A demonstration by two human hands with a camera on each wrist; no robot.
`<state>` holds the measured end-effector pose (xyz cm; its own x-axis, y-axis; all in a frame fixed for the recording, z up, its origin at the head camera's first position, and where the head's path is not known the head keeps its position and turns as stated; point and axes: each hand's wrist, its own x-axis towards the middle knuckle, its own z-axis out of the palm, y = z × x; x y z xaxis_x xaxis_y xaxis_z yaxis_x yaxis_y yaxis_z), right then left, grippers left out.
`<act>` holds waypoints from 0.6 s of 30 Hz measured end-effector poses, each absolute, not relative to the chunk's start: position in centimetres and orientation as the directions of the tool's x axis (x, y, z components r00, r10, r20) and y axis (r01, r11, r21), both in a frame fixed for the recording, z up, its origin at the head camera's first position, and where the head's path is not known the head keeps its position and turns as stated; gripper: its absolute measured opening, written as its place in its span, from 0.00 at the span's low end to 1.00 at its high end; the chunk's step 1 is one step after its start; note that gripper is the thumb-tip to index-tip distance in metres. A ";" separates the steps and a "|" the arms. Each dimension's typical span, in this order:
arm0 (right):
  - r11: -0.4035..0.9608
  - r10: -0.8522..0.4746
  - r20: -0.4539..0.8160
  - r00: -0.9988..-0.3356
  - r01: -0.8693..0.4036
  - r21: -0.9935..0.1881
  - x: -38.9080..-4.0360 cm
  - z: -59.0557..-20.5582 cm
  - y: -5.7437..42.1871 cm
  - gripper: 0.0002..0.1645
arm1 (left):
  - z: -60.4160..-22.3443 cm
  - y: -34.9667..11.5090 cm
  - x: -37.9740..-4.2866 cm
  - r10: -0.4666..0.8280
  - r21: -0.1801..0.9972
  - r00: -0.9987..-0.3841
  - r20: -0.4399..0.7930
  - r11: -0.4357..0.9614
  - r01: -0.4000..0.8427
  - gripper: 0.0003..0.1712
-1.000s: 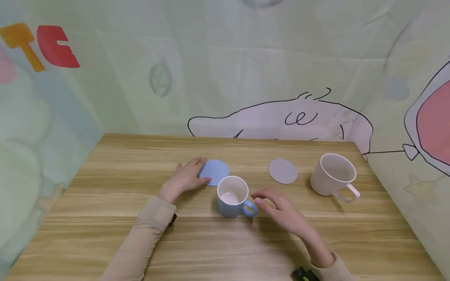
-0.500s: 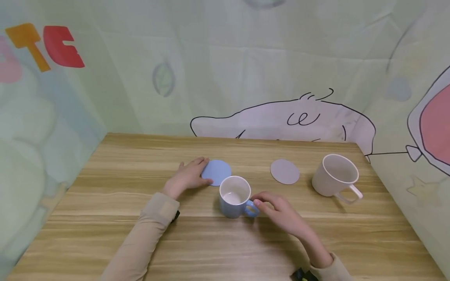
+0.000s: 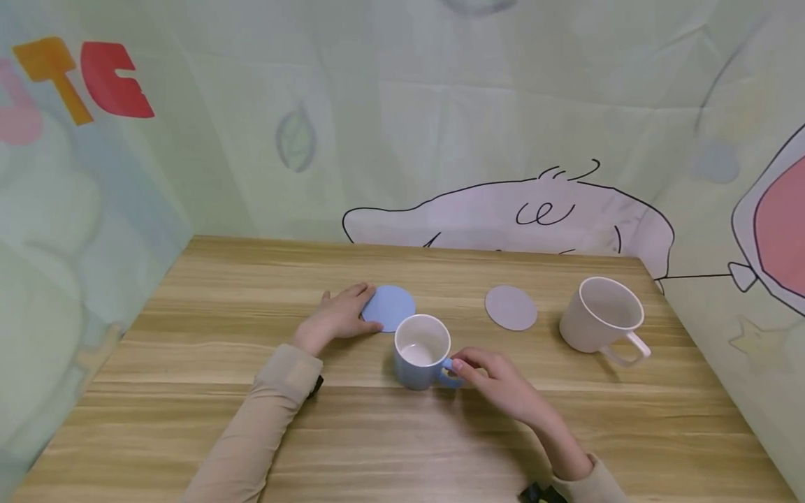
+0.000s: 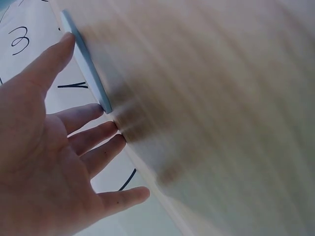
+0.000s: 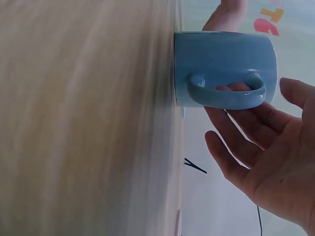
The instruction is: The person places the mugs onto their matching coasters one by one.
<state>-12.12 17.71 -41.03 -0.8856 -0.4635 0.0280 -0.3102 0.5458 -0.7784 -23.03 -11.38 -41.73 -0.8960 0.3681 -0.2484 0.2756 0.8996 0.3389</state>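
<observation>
Securing the blue mug's handle (image 5: 229, 100) means pinching it firmly; right hand (image 3: 499, 381) curls loosely there, unclamped, spread left hand (image 3: 339, 316) merely touches blue coaster (image 3: 391, 307) behind-left of mug (image 3: 416, 372).

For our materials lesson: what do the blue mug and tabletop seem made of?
Blue mug: probably glazed ceramic, glossy, given the bright highlights on its handle. Tabletop: wood or wood-look laminate, softly shiny, with streaky grain; which is unclear.

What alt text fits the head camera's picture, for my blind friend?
A person's right hand is at the handle of a blue mug on a wooden table; the left hand touches a blue coaster. Farther right are a grey coaster and a pale mug.
</observation>
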 end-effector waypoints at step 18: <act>0.394 -0.516 -0.128 -0.847 -0.102 -0.913 -12.7 -41.3 17.3 0.18 | -41.5 -11.2 -23.0 0.358 0.322 -0.898 -0.257 0.907 0.270 0.48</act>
<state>-12.73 17.26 -41.30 -0.8471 -0.5158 -0.1280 -0.1019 0.3940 -0.9135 -22.96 -11.15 -41.54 -0.8977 0.3580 -0.2569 0.2696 0.9074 0.3225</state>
